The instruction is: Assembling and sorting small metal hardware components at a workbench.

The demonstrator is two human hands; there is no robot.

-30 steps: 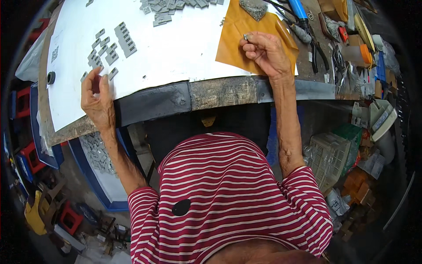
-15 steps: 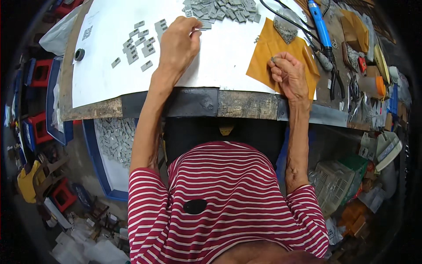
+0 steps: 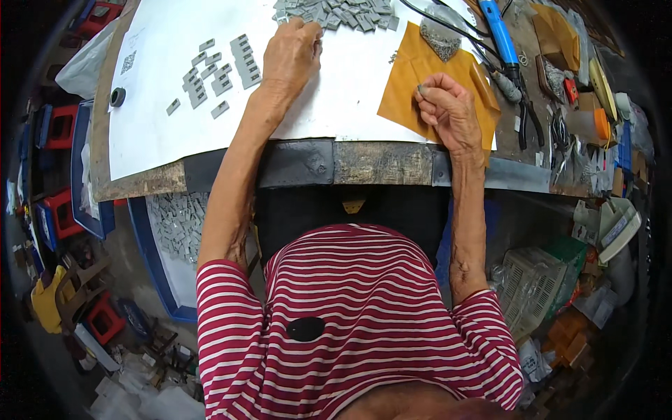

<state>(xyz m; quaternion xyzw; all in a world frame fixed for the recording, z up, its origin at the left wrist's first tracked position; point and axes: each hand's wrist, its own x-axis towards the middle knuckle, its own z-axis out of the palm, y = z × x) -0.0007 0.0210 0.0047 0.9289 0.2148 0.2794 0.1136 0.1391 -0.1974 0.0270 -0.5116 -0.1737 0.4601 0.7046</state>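
My left hand (image 3: 292, 56) is at the near edge of a pile of small grey rectangular pieces (image 3: 339, 12), back of the hand up. Its fingers bend down and in, and what they hold, if anything, is hidden. My right hand (image 3: 451, 108) hovers over a sheet of orange-brown paper (image 3: 400, 91), thumb and forefinger pinching a small grey piece (image 3: 421, 89). To the left of my left hand, more grey pieces (image 3: 244, 61) lie in an overlapping column, with several loose ones (image 3: 198, 77) scattered beside it on white paper (image 3: 154, 105).
A clear bag of tiny metal parts (image 3: 441, 45) sits on the orange-brown paper. Right of it lie a blue electric screwdriver (image 3: 500, 31) with a black cable and black-handled pliers (image 3: 530, 126). A black ring (image 3: 117, 96) rests at far left. Below stands a blue tray (image 3: 157, 259) of grey pieces.
My left hand has moved away from me and to the right, up against the pile; the grey piece at its fingertips no longer shows. My right hand keeps its pinch. The whole view shifts slightly.
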